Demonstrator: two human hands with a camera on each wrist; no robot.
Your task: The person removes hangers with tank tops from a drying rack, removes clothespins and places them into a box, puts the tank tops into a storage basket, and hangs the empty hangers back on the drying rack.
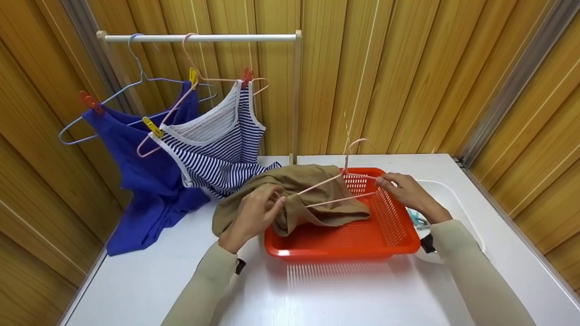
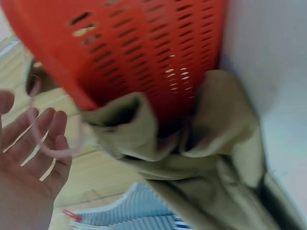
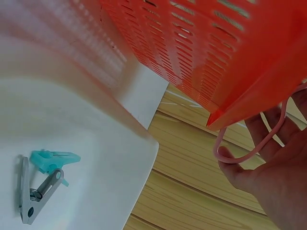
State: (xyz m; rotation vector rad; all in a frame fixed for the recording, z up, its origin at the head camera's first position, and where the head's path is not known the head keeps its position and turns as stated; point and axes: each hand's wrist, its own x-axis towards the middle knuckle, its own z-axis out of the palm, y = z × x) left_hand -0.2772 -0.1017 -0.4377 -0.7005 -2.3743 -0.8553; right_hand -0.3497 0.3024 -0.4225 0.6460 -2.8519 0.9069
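A pink clothes hanger (image 1: 322,184) tilts above the red basket, its hook (image 1: 359,141) upward. My right hand (image 1: 405,192) pinches its right end between thumb and fingers; the right wrist view shows that rounded end at the thumb tip. My left hand (image 1: 258,210) is at the other end, beside a brown garment (image 1: 312,174) draped over the basket's left side. In the left wrist view, fairly straight, spread fingers (image 2: 36,143) lie behind the hanger's curved tip, close to the cloth. Part of the hanger's left end is hidden by the garment in the head view.
The red basket (image 1: 342,253) stands on a white table (image 1: 149,280). A white tray (image 1: 453,194) beside it holds clothespins (image 3: 43,177). On a rack (image 1: 253,38) at left hang a blue garment (image 1: 149,203) and a striped top (image 1: 217,149), clipped to hangers with red and yellow clothespins.
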